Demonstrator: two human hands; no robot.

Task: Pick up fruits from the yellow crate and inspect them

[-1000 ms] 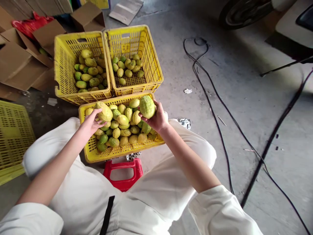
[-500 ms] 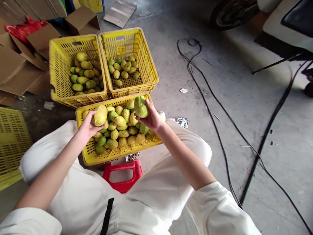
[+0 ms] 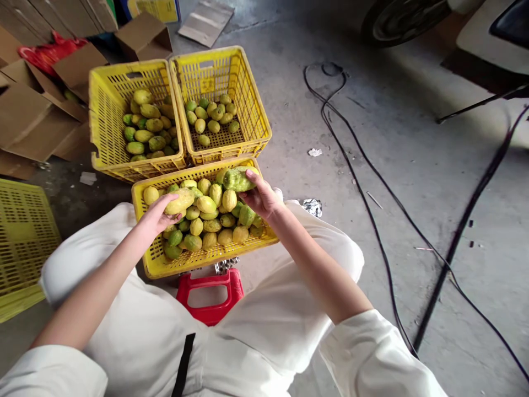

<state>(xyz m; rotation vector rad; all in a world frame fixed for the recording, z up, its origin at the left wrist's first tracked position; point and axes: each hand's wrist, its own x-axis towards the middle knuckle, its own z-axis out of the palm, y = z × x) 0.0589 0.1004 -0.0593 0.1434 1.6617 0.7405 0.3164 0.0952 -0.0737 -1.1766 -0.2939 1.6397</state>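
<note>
Yellow plastic crate (image 3: 154,263) sits nearest the knees, heaped with yellow-green fruit. Above its far right corner, right hand (image 3: 262,197) fingers close around a large, bumpy green fruit (image 3: 238,179). Left hand (image 3: 158,214) fingers grip a smaller, elongated yellow fruit (image 3: 179,202) over the pile.

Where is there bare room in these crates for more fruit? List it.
Far right crate: bare mesh floor along its right and near walls. Far left crate: a bare strip by its left wall. Near crate: crowded, with left hand and right hand each holding fruit.
</note>
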